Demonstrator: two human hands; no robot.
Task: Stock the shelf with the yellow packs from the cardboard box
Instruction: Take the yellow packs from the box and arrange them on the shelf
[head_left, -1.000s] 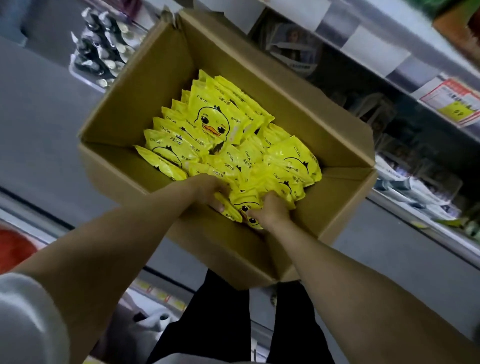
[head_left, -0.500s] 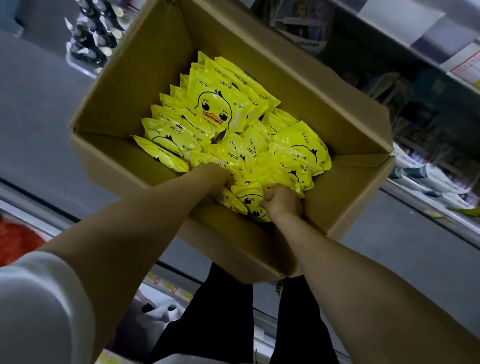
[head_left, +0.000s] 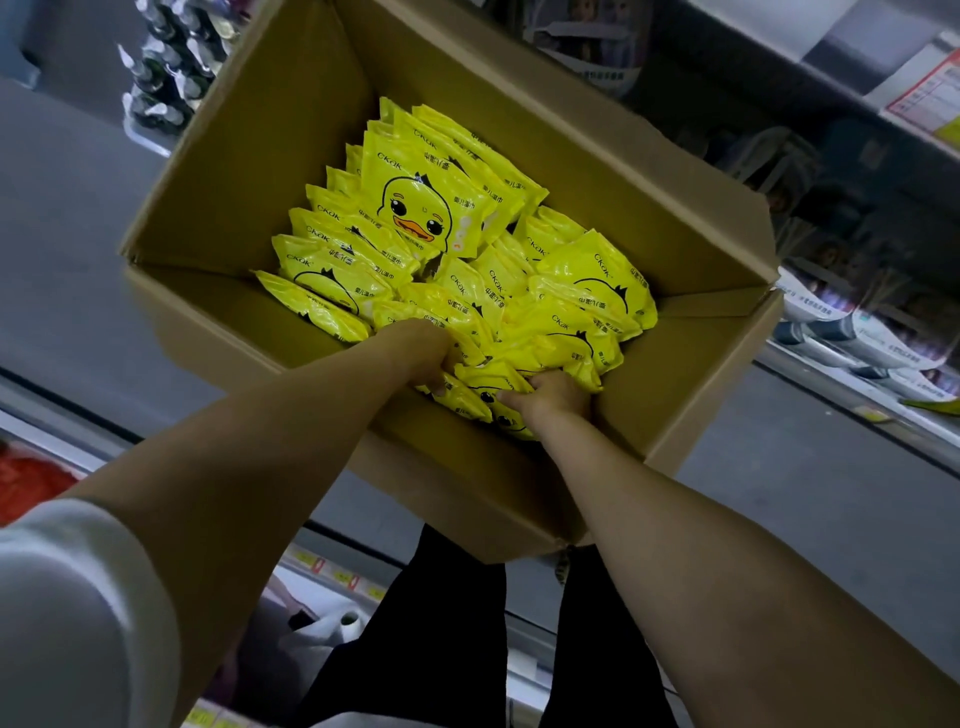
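Observation:
An open cardboard box fills the middle of the view and holds several yellow packs printed with a duck face, stacked on edge and lying loose. Both my hands reach into its near side. My left hand has its fingers curled round yellow packs at the near wall. My right hand grips a small bunch of packs beside it. The fingertips of both hands are buried among the packs.
Store shelves with packaged goods run along the right. A rack of dark bottles stands at the upper left. Grey aisle floor lies under the box. A low shelf edge with price tags is near my legs.
Both hands have worked a little deeper among the near packs and gathered them closer together. The view has shifted, so the box sits slightly higher in frame.

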